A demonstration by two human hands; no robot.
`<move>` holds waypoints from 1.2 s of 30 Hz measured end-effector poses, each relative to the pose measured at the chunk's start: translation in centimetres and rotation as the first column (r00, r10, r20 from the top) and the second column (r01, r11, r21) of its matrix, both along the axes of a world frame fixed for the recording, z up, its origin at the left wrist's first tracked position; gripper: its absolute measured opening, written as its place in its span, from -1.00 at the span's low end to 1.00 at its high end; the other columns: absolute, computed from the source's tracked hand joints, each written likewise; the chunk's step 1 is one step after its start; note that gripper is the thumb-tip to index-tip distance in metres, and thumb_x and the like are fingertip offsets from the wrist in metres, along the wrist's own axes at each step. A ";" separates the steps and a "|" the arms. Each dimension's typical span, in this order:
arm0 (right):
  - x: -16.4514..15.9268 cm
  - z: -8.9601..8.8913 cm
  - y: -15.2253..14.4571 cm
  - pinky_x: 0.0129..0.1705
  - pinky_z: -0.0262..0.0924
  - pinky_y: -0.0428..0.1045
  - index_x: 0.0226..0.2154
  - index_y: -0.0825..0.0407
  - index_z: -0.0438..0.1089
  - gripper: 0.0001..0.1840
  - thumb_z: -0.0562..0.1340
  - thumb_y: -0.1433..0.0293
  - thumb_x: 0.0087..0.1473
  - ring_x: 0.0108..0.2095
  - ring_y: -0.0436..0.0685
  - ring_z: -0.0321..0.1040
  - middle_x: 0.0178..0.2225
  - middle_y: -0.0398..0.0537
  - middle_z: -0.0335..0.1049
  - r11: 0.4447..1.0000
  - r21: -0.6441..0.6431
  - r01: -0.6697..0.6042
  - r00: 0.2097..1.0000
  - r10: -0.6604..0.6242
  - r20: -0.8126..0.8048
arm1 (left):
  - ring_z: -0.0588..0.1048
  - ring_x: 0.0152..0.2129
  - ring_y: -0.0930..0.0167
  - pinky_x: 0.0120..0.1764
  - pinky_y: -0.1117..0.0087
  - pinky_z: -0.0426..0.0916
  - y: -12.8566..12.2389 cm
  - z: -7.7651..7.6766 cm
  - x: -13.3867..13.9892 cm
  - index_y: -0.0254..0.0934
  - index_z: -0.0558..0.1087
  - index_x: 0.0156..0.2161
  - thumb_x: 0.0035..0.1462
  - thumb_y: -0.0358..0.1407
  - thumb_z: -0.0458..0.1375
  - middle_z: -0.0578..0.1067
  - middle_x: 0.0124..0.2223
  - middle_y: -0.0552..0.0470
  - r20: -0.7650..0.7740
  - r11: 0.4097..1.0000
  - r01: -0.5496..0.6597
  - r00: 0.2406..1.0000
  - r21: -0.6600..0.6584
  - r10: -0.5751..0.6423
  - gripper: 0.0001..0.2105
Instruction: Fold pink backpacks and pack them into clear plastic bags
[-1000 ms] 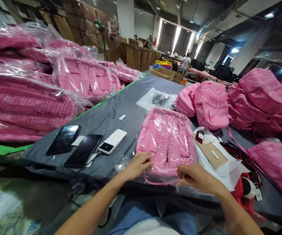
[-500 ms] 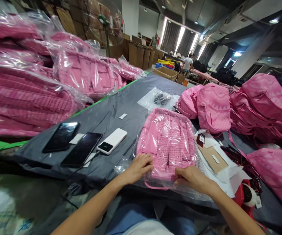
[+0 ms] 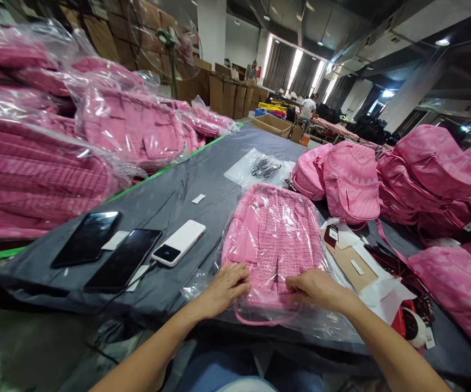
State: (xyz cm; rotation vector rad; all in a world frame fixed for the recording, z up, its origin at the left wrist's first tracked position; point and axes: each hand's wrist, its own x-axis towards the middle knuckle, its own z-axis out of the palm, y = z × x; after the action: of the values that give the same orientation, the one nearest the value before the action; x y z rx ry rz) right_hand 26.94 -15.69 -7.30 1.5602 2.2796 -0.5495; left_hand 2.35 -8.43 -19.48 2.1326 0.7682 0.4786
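Observation:
A pink backpack (image 3: 276, 234) lies flat on the grey-covered table in front of me, inside a clear plastic bag (image 3: 329, 321). Its strap side faces up, and a pink loop sticks out at the near end. My left hand (image 3: 227, 287) is on the near left corner, its fingers curled and closed on the plastic. Across from it, my right hand (image 3: 319, 288) pinches the plastic at the near right part of the backpack. The fingertips of both hands are partly hidden against the bag.
Two dark phones (image 3: 86, 238) and a white power bank (image 3: 180, 242) lie at left. Bagged pink backpacks (image 3: 133, 125) are piled beyond the green edge. Unbagged backpacks (image 3: 352, 182), papers and a brown card (image 3: 353, 267) are at right. People and a fan (image 3: 170, 49) stand farther back.
The view has shifted slightly, moving the table items left and down in the picture. Both hands stay on the bagged backpack; the right hand sits a little farther up it.

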 end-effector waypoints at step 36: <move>2.6 -12.5 -7.2 0.20 0.21 0.24 0.32 -0.26 0.19 -0.20 0.43 0.17 0.09 0.28 0.34 0.21 0.36 0.18 0.14 0.661 0.751 -0.006 0.997 0.059 -0.044 | 0.38 0.06 0.24 0.15 0.15 0.21 -0.9 1.3 -1.9 -0.16 0.44 -0.19 0.37 -0.18 0.08 0.49 0.01 0.01 -0.025 0.968 0.046 0.999 0.247 -0.041 -0.85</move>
State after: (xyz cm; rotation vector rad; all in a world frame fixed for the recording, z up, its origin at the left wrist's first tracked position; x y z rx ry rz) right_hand 29.54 -22.87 -19.76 1.8269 2.7585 0.4659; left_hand 0.45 -9.36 -18.20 2.3840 0.7006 0.5552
